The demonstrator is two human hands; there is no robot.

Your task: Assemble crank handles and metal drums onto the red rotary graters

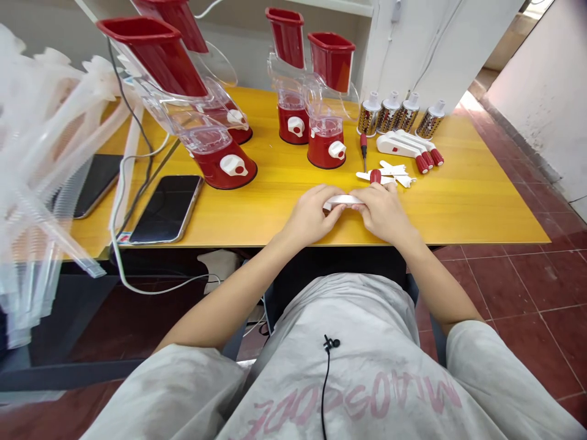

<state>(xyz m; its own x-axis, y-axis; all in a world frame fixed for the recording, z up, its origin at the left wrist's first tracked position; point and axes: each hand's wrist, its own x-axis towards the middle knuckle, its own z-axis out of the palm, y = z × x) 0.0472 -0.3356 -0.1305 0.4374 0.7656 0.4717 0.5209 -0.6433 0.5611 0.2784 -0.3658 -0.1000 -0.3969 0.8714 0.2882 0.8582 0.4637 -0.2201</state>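
left grip (pixel 312 215): curled inward | right grip (pixel 382 211): curled, near left | left forearm (pixel 233 287), right forearm (pixel 438 278): converging forward

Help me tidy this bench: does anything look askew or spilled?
The white strips beside the screwdriver look untidy: they cross each other at angles, while the crank handles lie roughly parallel. No spill shows.

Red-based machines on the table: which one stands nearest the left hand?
The front machine of the pair on the right, beyond the left hand. Its partner stands behind it; the left pair stands farther to the side.
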